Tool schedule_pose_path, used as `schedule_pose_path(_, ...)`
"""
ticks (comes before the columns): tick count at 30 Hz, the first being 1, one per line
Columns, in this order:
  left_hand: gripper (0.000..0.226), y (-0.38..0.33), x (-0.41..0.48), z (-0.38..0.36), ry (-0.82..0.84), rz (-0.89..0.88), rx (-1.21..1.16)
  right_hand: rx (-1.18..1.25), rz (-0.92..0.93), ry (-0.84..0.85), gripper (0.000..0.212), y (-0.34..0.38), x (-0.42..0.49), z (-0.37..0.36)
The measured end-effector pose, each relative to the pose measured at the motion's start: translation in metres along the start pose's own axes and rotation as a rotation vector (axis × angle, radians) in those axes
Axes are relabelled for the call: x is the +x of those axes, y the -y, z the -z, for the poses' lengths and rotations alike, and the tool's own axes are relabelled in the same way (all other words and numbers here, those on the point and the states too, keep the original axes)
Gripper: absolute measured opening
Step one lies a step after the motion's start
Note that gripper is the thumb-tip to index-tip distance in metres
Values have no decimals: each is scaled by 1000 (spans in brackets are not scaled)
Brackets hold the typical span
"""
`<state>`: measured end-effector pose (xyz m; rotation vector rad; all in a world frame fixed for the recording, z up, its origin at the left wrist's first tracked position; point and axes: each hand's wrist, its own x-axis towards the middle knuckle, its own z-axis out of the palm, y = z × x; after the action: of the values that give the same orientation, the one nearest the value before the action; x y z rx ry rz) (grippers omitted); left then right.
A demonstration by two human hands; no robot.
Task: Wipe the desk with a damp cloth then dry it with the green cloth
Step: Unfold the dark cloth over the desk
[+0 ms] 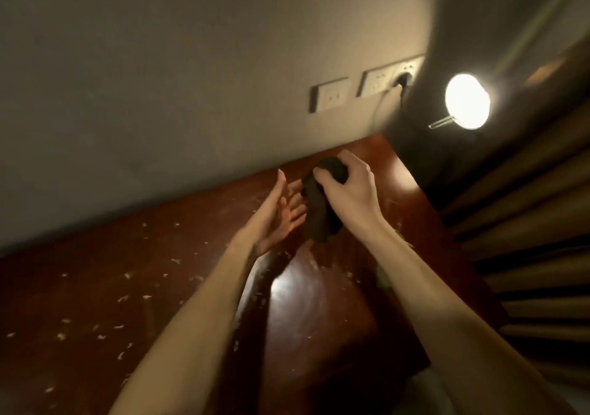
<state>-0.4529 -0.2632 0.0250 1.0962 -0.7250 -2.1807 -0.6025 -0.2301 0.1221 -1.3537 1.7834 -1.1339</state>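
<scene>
My right hand (pixel 349 188) grips a dark bunched cloth (pixel 319 210) from above, and the cloth hangs down over the far part of the reddish-brown desk (pixel 159 287). Its colour is hard to tell in the dim light. My left hand (pixel 282 213) is held palm-up with straight fingers just left of the hanging cloth, close to it or touching it. Pale crumbs and flecks lie scattered over the left and middle of the desk. A small greenish patch (pixel 383 279) shows beside my right forearm; what it is cannot be told.
A grey wall (pixel 159 95) runs along the desk's far edge, with two socket plates (pixel 329 95) and a plugged-in cable (pixel 400 82). A bright round lamp (pixel 467 101) shines at the right. Folded curtains (pixel 526 223) hang past the desk's right edge.
</scene>
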Motion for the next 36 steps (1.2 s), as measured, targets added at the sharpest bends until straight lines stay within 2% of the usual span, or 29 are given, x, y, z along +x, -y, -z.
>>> schedule_pose_path(3,49,-34,-48,30,-21,-120,105,-7,33,125,18,22,1,-41)
schedule_pose_path(5,40,-47,-72,61,-105,-231,214,-51,81,196,22,39,-3,-75)
schedule_pose_path(9,9,-65,-132,147,-431,-421,222,-214,229,346,31,79,-25,-152)
schedule_pose_path(12,12,-70,-191,206,-616,-519,268,-329,343,450,34,102,-48,-215)
schedule_pose_path(17,15,-66,-286,294,-829,-573,302,-349,438,743,43,134,-94,-311)
schedule_pose_path(19,13,-57,-317,328,-873,-561,352,-363,387,830,48,142,-114,-349)
schedule_pose_path(21,14,-47,-345,354,-902,-535,324,-349,243,924,49,144,-135,-384)
schedule_pose_path(23,15,-37,-367,375,-900,-519,219,-210,40,1052,39,148,-157,-413)
schedule_pose_path(25,15,-27,-384,393,-890,-490,87,-40,-128,1128,19,151,-174,-437)
schedule_pose_path(28,19,-13,-400,422,-953,-476,-113,148,-300,996,6,152,-184,-469)
schedule_pose_path(30,21,-1,-402,445,-1029,-481,-149,98,-253,881,7,147,-182,-491)
schedule_pose_path(32,27,17,-398,470,-1135,-374,108,-36,-31,819,6,138,-178,-511)
schedule_pose_path(34,46,41,-389,494,-1207,-163,610,-78,171,695,10,132,-176,-530)
schedule_pose_path(36,69,69,-383,512,-1182,32,1000,-119,339,552,12,134,-181,-550)
